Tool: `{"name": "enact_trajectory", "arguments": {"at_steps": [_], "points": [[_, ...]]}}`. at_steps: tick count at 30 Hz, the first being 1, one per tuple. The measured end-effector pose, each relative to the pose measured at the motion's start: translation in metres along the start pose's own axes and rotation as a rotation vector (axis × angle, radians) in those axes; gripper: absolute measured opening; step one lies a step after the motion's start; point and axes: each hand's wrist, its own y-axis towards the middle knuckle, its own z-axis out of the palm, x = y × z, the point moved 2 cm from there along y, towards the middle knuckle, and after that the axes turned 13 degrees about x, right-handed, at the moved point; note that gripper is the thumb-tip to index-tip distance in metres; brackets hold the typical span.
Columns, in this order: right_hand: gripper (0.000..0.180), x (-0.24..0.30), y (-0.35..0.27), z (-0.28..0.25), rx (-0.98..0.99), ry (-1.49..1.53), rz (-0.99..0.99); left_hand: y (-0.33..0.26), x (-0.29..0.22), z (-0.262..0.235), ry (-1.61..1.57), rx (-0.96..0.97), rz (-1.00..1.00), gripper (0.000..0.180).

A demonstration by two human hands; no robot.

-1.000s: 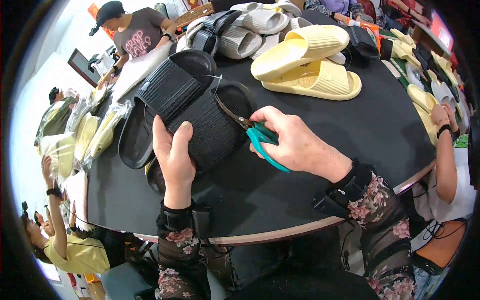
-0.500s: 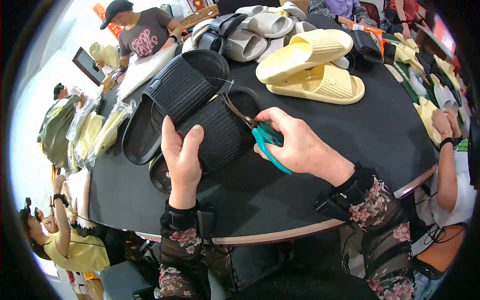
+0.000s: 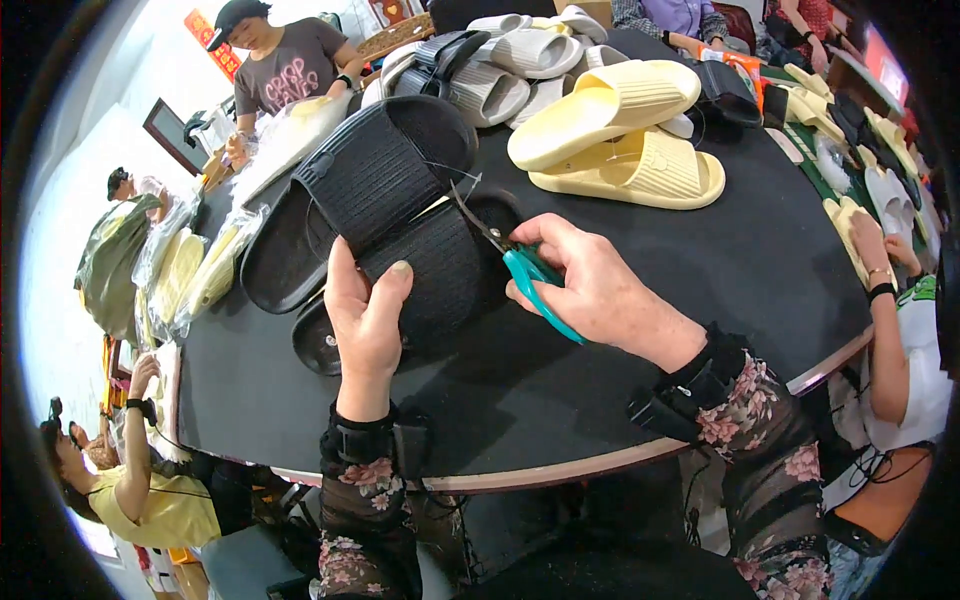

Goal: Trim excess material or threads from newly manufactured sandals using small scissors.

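Observation:
A pair of black ribbed slide slippers lies on the table, the upper slipper (image 3: 370, 180) overlapping the lower slipper (image 3: 430, 270). My left hand (image 3: 368, 310) grips the lower one by its strap, thumb on top. In my right hand (image 3: 585, 285) is a pair of scissors (image 3: 530, 290) with teal handles, its blades pointing up and left between the two slippers. A thin clear plastic loop (image 3: 460, 172) sticks out from the upper slipper's strap, close to the blade tips. Whether the blades touch it I cannot tell.
A yellow slipper pair (image 3: 625, 165) lies beyond my right hand, beside a pile of grey and white slippers (image 3: 510, 70). Bagged yellow slippers (image 3: 205, 270) stand at the left. Co-workers sit around the black table (image 3: 600, 400); more slippers (image 3: 860, 130) lie at the far right.
The upper slipper has shifted slightly right, and a light gap now shows between the two slippers. The scissor tips now sit nearer that gap. Co-workers' hands have moved at both sides.

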Motion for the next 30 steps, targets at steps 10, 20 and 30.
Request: {"name": "enact_trajectory", "arguments": {"at_steps": [10,20,30], "points": [[0.037,0.002,-0.001,-0.001,-0.071,-0.133,-0.096,-0.002,0.006,-0.004,-0.095,0.008,0.018,0.040],[0.036,0.005,-0.002,-0.003,-0.092,-0.231,-0.077,-0.002,0.009,0.000,-0.033,0.078,-0.017,0.041],[0.036,0.002,-0.001,-0.006,-0.146,-0.193,-0.168,-0.004,0.011,0.000,-0.016,0.114,-0.048,0.043]]}}
